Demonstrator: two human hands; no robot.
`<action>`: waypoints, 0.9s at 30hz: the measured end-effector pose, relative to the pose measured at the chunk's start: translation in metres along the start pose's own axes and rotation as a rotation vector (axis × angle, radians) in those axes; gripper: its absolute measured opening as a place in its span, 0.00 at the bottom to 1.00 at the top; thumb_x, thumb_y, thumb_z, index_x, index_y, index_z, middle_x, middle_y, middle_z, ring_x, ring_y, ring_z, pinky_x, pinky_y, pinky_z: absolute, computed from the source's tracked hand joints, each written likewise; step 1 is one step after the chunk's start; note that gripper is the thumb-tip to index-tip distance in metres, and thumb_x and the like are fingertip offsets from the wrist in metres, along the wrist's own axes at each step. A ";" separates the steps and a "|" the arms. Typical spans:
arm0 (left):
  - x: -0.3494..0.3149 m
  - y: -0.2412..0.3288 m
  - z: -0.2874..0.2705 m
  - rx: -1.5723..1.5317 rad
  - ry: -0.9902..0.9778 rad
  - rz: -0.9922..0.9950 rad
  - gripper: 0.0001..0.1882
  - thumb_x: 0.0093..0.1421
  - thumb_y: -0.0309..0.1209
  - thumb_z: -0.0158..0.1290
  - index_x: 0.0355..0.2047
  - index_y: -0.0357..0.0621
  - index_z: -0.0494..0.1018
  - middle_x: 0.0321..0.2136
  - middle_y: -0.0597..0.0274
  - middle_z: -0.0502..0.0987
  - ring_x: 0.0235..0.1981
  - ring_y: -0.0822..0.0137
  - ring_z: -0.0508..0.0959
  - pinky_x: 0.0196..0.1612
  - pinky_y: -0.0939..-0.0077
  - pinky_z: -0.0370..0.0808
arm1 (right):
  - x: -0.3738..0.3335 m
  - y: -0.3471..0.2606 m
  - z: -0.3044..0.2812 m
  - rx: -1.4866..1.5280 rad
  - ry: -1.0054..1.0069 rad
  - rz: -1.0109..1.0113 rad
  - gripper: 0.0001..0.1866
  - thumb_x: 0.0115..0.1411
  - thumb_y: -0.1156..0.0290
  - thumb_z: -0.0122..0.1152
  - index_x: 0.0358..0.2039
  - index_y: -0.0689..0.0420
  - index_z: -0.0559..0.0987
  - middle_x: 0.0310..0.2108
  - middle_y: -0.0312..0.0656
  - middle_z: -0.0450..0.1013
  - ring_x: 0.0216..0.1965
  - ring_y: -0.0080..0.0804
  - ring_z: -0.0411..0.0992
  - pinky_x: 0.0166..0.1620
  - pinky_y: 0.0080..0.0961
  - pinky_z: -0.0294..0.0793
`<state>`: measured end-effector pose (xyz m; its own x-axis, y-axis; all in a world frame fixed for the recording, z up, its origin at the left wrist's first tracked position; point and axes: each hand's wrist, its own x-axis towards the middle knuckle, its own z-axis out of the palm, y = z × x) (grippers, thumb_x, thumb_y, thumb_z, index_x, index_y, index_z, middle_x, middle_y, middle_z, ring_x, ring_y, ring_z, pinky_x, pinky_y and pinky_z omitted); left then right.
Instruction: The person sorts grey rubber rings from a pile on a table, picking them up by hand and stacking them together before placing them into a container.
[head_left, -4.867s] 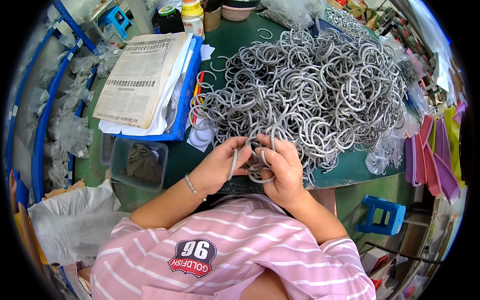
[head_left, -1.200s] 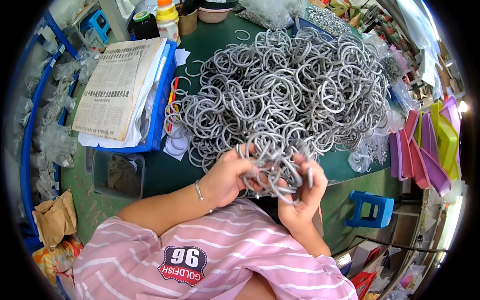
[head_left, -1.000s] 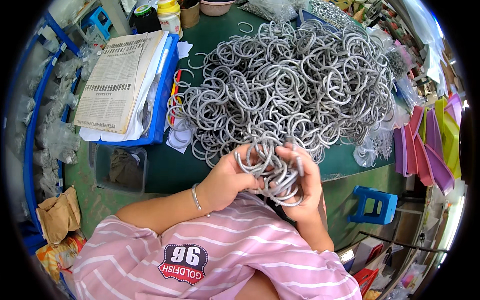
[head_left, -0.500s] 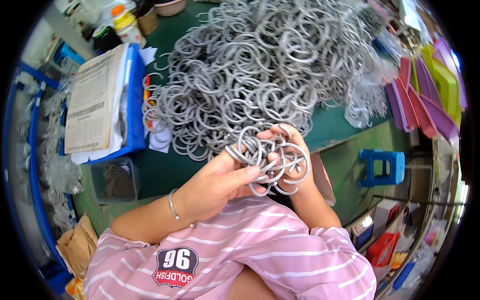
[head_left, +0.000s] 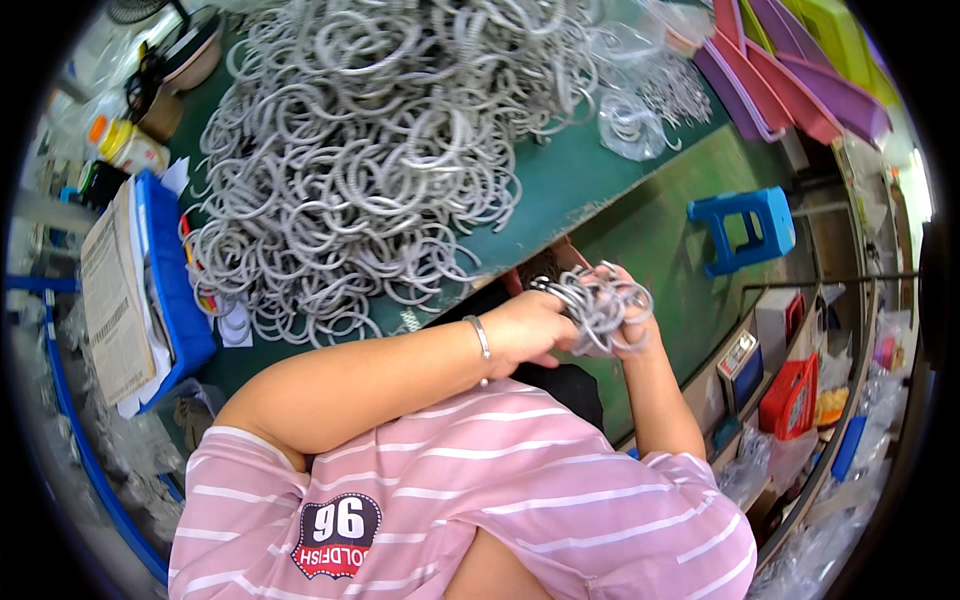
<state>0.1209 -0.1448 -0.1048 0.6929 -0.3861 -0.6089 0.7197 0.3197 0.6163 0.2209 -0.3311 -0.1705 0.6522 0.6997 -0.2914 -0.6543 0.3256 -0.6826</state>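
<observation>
A bunch of grey open-ended metal bangles (head_left: 603, 308) is between my two hands, past the near edge of the table. My left hand (head_left: 522, 330), below a silver bracelet on the wrist, closes on the bunch from the left side. On the right, my right hand (head_left: 640, 325) cups the same bangles, its fingers partly hidden behind them. The bunch is slightly blurred. A large heap of like bangles (head_left: 350, 180) covers much of the green table (head_left: 580, 165), to the far left of my hands.
A blue tray (head_left: 178, 290) with papers stands at the table's left. Clear plastic bags (head_left: 630, 125) lie at the far right. Beyond the table edge are a blue stool (head_left: 742, 230), stacked colored bins (head_left: 780, 85) and a red basket (head_left: 790, 397). Below the edge sits a reddish container (head_left: 563, 250).
Both hands have moved right with the bangles, from in front of the heap to beyond the table's edge. My view has turned rightward, shifting the heap and tray left.
</observation>
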 end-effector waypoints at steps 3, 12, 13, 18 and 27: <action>0.036 -0.020 -0.013 -0.014 0.069 -0.081 0.17 0.55 0.33 0.52 0.45 0.45 0.70 0.39 0.63 0.74 0.45 0.67 0.70 0.47 0.66 0.67 | 0.022 0.011 -0.056 -0.185 0.120 0.107 0.22 0.41 0.82 0.66 0.38 0.58 0.71 0.38 0.47 0.73 0.38 0.35 0.74 0.42 0.31 0.76; -0.004 -0.028 -0.037 -0.020 0.222 -0.047 0.14 0.58 0.29 0.50 0.45 0.39 0.69 0.39 0.59 0.76 0.38 0.70 0.74 0.41 0.76 0.71 | 0.068 0.030 -0.084 -1.656 0.094 0.230 0.21 0.44 0.81 0.53 0.42 0.64 0.74 0.38 0.55 0.74 0.42 0.43 0.73 0.45 0.32 0.70; -0.018 -0.028 -0.042 -0.014 0.233 -0.025 0.15 0.59 0.30 0.50 0.45 0.39 0.69 0.40 0.58 0.76 0.40 0.70 0.74 0.41 0.79 0.71 | 0.070 0.030 -0.080 -1.726 0.031 0.262 0.19 0.45 0.79 0.53 0.42 0.63 0.74 0.39 0.55 0.73 0.43 0.45 0.72 0.45 0.33 0.69; -0.111 -0.031 -0.059 0.105 0.286 0.410 0.11 0.60 0.25 0.49 0.42 0.34 0.71 0.38 0.57 0.76 0.41 0.71 0.75 0.44 0.78 0.72 | 0.053 0.004 -0.025 -1.702 -0.135 0.165 0.12 0.48 0.72 0.58 0.34 0.64 0.75 0.32 0.56 0.73 0.39 0.50 0.72 0.41 0.37 0.69; -0.205 -0.105 -0.113 0.335 1.418 0.732 0.09 0.55 0.20 0.52 0.38 0.36 0.72 0.31 0.65 0.74 0.30 0.79 0.71 0.30 0.88 0.68 | 0.039 0.006 0.166 -1.431 -0.703 -0.548 0.04 0.48 0.79 0.60 0.27 0.60 0.75 0.24 0.45 0.71 0.27 0.41 0.71 0.30 0.30 0.70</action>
<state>-0.0916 -0.0015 -0.1008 0.4818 0.8761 0.0172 0.3280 -0.1985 0.9236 0.1791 -0.1961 -0.0753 0.1262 0.9640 0.2339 0.6810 0.0873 -0.7271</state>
